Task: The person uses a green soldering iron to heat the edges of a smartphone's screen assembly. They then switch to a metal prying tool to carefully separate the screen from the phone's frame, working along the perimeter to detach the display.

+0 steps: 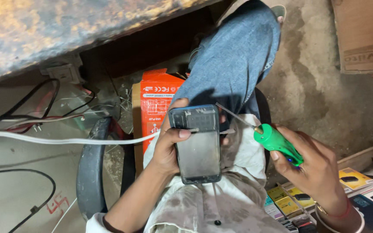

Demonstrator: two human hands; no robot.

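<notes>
Left hand (169, 144) gripping glossy opened phone (197, 144); right hand (316, 168) clasping green plastic screwdriver (277, 142)

One view only, from a camera worn on the person's head; it faces steeply down over the lap, close to both hands, with the opened phone (197, 144) near centre; the worktop (65, 30) edge crosses the far left; the concrete floor (316, 86) fills the far right.

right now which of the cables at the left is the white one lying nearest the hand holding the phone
The thick white cable: it runs across to the left hand holding the phone. The black cables stay farther left.
</notes>
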